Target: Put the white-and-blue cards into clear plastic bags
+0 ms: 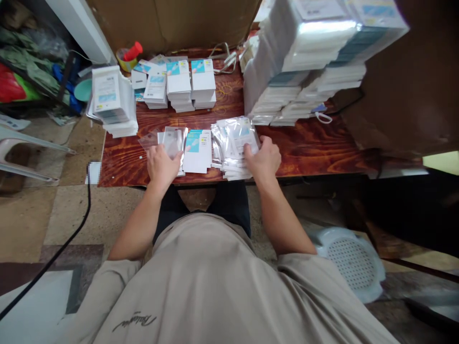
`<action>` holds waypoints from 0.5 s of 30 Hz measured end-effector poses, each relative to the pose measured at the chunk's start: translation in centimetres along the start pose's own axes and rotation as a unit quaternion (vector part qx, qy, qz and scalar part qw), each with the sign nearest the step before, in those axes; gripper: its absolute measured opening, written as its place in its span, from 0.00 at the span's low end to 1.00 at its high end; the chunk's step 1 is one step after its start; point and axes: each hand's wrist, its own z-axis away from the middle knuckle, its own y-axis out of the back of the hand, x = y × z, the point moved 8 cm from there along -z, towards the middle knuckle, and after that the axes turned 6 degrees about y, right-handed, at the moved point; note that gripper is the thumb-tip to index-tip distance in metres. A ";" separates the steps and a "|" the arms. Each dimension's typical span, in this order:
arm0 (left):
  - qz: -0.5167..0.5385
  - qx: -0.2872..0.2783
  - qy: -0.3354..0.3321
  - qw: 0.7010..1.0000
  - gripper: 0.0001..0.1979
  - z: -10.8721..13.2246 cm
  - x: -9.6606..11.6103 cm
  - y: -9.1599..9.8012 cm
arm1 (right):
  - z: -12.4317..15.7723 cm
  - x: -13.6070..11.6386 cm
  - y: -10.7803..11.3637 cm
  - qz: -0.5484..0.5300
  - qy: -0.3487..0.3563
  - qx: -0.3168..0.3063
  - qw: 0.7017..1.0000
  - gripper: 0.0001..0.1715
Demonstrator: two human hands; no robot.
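My left hand [162, 165] is closed around the sides of a small pile of clear plastic bags [173, 138], thumb at the right edge and fingers at the left. Beside it, a short stack of white cards [196, 160] with a blue printed panel lies between my hands. On the right, my right hand [264, 158] grips the edge of a pile of bagged cards [234, 138], with its thumb on top and its fingers along the right side. The bags are glossy and slightly fanned. My fingertips are partly hidden.
Tall stacks of bagged cards [272, 71] rise at the back right of the wooden table [308, 153]. More card stacks [179, 86] line the back, another stack [107, 98] stands left. A red-topped container [131, 55] sits behind. A plastic stool [351, 263] is at right.
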 end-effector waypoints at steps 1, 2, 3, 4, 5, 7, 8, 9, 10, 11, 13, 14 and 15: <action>-0.031 -0.009 0.019 0.999 0.21 -0.9 -1.0 -0.1 | 0.2 -0.3 -0.1 0.034 0.011 0.012 0.999 0.34; -0.048 -0.021 0.032 0.998 0.23 -1.7 -1.9 -0.2 | 0.4 -0.8 -0.2 0.051 0.027 0.026 0.998 0.35; -0.056 -0.034 0.044 0.997 0.25 -2.4 -2.7 -0.4 | 0.6 -1.5 -0.5 0.058 0.045 0.033 0.997 0.36; -0.058 -0.047 0.053 0.996 0.27 -3.0 -3.4 -0.7 | 0.8 -2.3 -1.0 0.058 0.061 0.027 0.996 0.37; -0.058 -0.059 0.061 0.995 0.29 -3.5 -3.9 -0.9 | 0.9 -2.9 -1.6 0.058 0.073 0.008 0.996 0.38; -0.065 -0.082 0.083 0.991 0.31 -4.3 -5.0 -1.2 | 1.1 -4.1 -2.4 0.061 0.082 -0.034 0.994 0.38; -0.071 -0.095 0.096 0.988 0.30 -4.5 -5.4 -1.4 | 1.2 -4.8 -2.5 0.061 0.089 -0.045 0.993 0.37; -0.075 -0.106 0.105 0.986 0.28 -4.7 -5.7 -1.5 | 1.3 -5.8 -2.4 0.057 0.106 -0.051 0.991 0.36; -0.076 -0.114 0.109 0.985 0.25 -4.8 -6.0 -1.5 | 1.6 -7.0 -2.1 0.045 0.141 -0.057 0.987 0.34; -0.073 -0.116 0.108 0.985 0.22 -4.9 -6.0 -1.5 | 2.1 -8.7 -2.0 0.028 0.192 -0.070 0.978 0.33; -0.061 -0.095 0.087 0.990 0.15 -5.0 -5.7 -1.0 | 4.0 -12.3 -2.1 -0.004 0.321 -0.130 0.938 0.32; -0.054 -0.076 0.071 0.993 0.12 -4.9 -5.4 -0.5 | 5.3 -14.0 -2.4 -0.007 0.377 -0.172 0.910 0.30; -0.050 -0.058 0.053 0.996 0.11 -4.9 -5.1 -0.1 | 6.5 -15.2 -2.8 0.001 0.419 -0.212 0.883 0.28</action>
